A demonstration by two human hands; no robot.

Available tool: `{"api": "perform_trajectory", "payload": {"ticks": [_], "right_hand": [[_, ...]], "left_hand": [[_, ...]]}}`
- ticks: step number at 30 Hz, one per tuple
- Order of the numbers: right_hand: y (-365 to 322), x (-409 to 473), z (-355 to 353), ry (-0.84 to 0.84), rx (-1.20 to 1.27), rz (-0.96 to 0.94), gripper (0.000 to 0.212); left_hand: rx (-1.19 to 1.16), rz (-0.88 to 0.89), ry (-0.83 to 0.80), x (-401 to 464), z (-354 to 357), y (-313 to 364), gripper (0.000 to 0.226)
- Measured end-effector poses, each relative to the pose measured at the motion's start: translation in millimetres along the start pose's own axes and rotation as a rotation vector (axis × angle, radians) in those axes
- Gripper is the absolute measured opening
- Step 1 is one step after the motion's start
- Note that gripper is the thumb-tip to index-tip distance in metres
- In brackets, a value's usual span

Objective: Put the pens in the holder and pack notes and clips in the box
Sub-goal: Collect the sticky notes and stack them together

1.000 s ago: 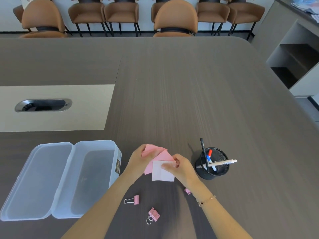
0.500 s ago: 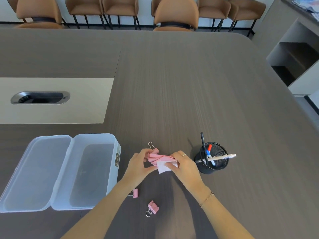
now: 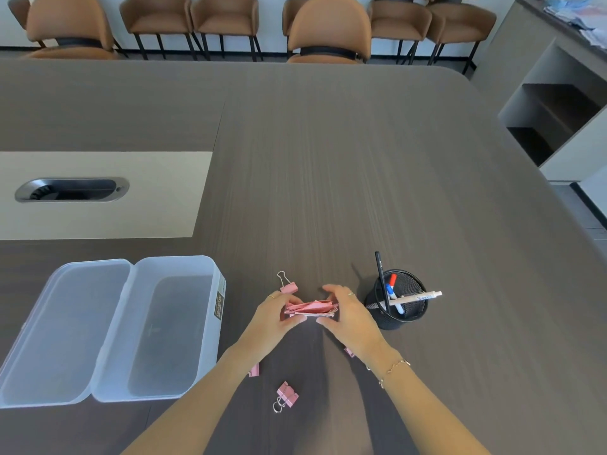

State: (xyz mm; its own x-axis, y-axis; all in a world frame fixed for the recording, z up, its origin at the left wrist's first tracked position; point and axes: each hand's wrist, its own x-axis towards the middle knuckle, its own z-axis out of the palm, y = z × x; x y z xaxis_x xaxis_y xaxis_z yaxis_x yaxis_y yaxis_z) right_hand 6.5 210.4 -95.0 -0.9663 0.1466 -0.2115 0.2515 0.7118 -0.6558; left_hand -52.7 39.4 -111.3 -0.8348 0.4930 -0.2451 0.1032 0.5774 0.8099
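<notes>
Both grips close on one stack of pink notes (image 3: 310,308), the left hand (image 3: 274,318) pinching its left end and the right hand (image 3: 348,315) its right end, just above the bench (image 3: 328,159); at far left the clear box (image 3: 170,326) lies open; pink clips (image 3: 286,396) lie near the wrists, another (image 3: 288,286) just beyond the notes; at right the black mesh holder (image 3: 399,307) stands with pens (image 3: 415,297) in it.

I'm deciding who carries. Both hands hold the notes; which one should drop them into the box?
Probably the left hand. It already grips the notes on the side nearer the open box, which lies to its left. The right hand would have to cross over.
</notes>
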Motion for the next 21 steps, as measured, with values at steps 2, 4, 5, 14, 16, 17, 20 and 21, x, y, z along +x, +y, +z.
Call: {"api": "perform_trajectory", "payload": {"ticks": [2,4,5,14,16,17,20,21], "right_hand": [[5.5,-0.5,-3.2,-0.028,0.029,0.044,0.044],[10.4,-3.5,-2.1,-0.060,0.038,0.029,0.033],[11.5,-5.1,-0.1,-0.071,0.045,0.009,0.031],[7.2,-2.5,3.2,0.005,0.221,0.024,0.043],[9.8,-1.1,4.2,0.002,0.203,0.035,0.039],[10.7,-1.1,5.0,0.010,0.189,0.043,0.036],[15.0,-2.7,7.9,0.024,0.168,0.057,0.027],[16.4,-3.2,8.5,0.030,0.172,0.055,0.023]], "left_hand": [[-0.001,-0.018,-0.017,1.5,0.3,-1.8,0.020],[-0.021,-0.015,-0.015,2.6,2.6,-2.1,0.020],[-0.022,-0.008,-0.012,2.9,4.6,-0.5,0.019],[-0.038,-0.040,0.035,7.9,5.8,6.6,0.036],[-0.008,-0.043,0.030,7.4,3.3,4.1,0.036],[0.000,-0.043,0.026,6.6,3.2,3.3,0.035],[-0.058,-0.047,0.032,2.7,5.3,6.2,0.033],[-0.095,-0.052,0.043,1.2,6.0,8.8,0.035]]}}
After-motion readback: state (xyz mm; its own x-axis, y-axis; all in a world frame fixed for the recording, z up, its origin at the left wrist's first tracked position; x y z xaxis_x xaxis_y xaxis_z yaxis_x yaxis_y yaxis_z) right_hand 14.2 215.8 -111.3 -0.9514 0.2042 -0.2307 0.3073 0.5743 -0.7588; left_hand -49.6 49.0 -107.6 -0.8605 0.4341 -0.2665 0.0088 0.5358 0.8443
